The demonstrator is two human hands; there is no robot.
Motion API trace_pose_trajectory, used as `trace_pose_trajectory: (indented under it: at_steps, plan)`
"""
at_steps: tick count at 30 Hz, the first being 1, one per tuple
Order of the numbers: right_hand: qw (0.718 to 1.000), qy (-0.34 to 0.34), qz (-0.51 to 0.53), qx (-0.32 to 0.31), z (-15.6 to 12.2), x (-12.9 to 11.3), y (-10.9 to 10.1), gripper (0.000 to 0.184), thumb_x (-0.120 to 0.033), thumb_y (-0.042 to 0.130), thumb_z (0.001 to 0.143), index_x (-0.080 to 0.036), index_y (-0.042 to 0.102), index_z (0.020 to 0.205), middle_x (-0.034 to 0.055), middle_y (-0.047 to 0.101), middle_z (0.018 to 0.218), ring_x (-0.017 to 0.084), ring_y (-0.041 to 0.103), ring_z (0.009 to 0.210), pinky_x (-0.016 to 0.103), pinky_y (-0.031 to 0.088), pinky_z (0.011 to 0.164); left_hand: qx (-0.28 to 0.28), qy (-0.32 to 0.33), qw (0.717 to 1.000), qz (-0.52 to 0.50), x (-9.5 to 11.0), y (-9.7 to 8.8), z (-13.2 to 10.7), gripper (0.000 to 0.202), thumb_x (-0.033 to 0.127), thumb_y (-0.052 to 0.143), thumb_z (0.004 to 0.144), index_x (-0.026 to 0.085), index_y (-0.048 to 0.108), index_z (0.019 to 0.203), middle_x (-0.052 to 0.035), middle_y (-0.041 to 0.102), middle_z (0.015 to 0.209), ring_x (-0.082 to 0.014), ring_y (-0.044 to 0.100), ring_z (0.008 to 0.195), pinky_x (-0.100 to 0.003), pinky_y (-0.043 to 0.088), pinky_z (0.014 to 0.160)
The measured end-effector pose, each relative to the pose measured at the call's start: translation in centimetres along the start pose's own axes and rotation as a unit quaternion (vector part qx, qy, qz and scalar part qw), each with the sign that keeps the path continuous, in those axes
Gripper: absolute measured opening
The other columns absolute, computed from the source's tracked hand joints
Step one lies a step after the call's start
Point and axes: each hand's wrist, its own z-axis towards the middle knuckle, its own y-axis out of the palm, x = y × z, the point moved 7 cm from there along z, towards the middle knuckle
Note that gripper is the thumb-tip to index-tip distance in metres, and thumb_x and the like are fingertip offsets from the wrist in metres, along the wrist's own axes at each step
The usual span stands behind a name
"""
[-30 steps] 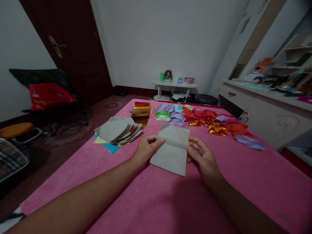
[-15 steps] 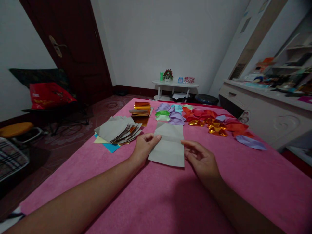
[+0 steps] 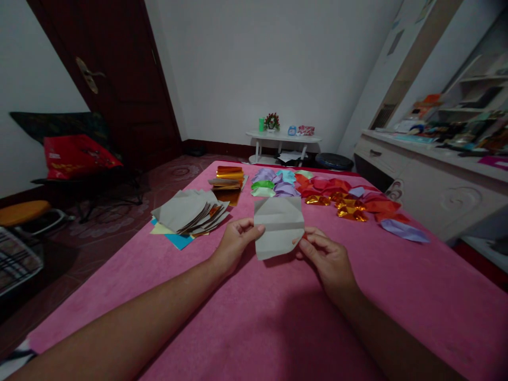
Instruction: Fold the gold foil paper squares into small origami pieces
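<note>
A creased grey sheet of paper (image 3: 278,226) is held up just above the pink table cover (image 3: 246,317). My left hand (image 3: 235,243) pinches its left edge between thumb and fingers. My right hand (image 3: 327,259) pinches its right edge at the crease. The sheet tilts, with its near edge lifted off the cloth. Both forearms reach in from the bottom of the view.
A fanned stack of paper sheets (image 3: 189,214) lies to the left, gold foil sheets (image 3: 229,179) behind it. Folded purple, green, red and gold paper shapes (image 3: 317,191) spread across the far side. A white dresser (image 3: 436,185) stands to the right, a small white table (image 3: 282,140) against the far wall.
The grey sheet has come up off the cloth and turned. My right hand, briefly open beside it, now pinches its right edge; my left hand kept its grip.
</note>
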Motion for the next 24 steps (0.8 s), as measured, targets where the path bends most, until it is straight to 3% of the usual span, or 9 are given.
trace_pose_trajectory:
  at_steps: [3, 9, 15, 19, 22, 24]
  plan:
    - [0.999, 0.005, 0.009, 0.036, -0.1, 0.0, -0.5, 0.026, -0.037, 0.071, 0.074, -0.019, 0.065, 0.055, 0.009, 0.063, 0.098, 0.022, 0.059, 0.089, 0.027, 0.051, 0.06, -0.015, -0.001, 1.0, -0.002, 0.0, 0.4, -0.2, 0.025, 0.033, 0.074, 0.072, 0.011, 0.068, 0.085, -0.0066, 0.07, 0.083, -0.0151, 0.063, 0.072, -0.027, 0.047, 0.072]
    - [0.996, 0.016, 0.053, 0.067, -0.2, 0.6, -0.9, 0.013, -0.03, 0.075, 0.068, -0.019, 0.067, 0.07, 0.0067, 0.063, 0.096, 0.02, 0.06, 0.088, 0.029, 0.051, 0.072, -0.02, -0.007, 1.0, -0.015, -0.1, 0.5, -0.2, 0.026, 0.032, 0.072, 0.074, 0.01, 0.068, 0.086, -0.0076, 0.069, 0.081, -0.0141, 0.062, 0.069, -0.025, 0.046, 0.068]
    - [0.994, -0.013, 0.086, 0.064, -0.1, 0.4, -1.0, 0.01, -0.018, 0.074, 0.062, -0.02, 0.065, 0.06, 0.0059, 0.061, 0.103, 0.022, 0.058, 0.1, 0.031, 0.048, 0.082, 0.018, -0.017, 1.0, -0.004, -0.2, -0.1, -0.1, 0.031, 0.041, 0.073, 0.071, 0.011, 0.068, 0.079, -0.0039, 0.067, 0.068, -0.0132, 0.06, 0.059, -0.024, 0.046, 0.059]
    - [0.995, -0.007, 0.075, 0.067, -0.2, 0.7, -1.3, 0.008, -0.017, 0.066, 0.068, -0.02, 0.065, 0.061, 0.0061, 0.06, 0.106, 0.023, 0.057, 0.101, 0.031, 0.047, 0.079, 0.002, -0.031, 0.999, -0.027, -0.3, 0.3, -0.2, 0.031, 0.041, 0.072, 0.071, 0.013, 0.068, 0.082, -0.0046, 0.069, 0.075, -0.0135, 0.061, 0.062, -0.025, 0.048, 0.064]
    - [0.987, 0.02, 0.13, 0.095, -0.3, 1.4, -1.9, 0.006, -0.026, 0.061, 0.077, -0.022, 0.065, 0.077, 0.0059, 0.062, 0.11, 0.021, 0.06, 0.09, 0.03, 0.049, 0.068, -0.015, -0.041, 0.999, -0.029, -0.3, 0.6, -0.3, 0.029, 0.04, 0.072, 0.072, 0.013, 0.068, 0.081, -0.0039, 0.068, 0.073, -0.0135, 0.061, 0.061, -0.025, 0.048, 0.064]
    - [0.979, 0.037, 0.169, 0.107, -0.3, 1.6, -2.1, 0.017, -0.038, 0.057, 0.082, -0.024, 0.062, 0.09, 0.0065, 0.063, 0.109, 0.02, 0.062, 0.083, 0.028, 0.048, 0.061, -0.022, -0.05, 0.998, -0.014, -0.3, 0.7, -0.5, 0.027, 0.039, 0.072, 0.071, 0.013, 0.068, 0.078, -0.003, 0.067, 0.068, -0.0124, 0.06, 0.057, -0.023, 0.047, 0.059]
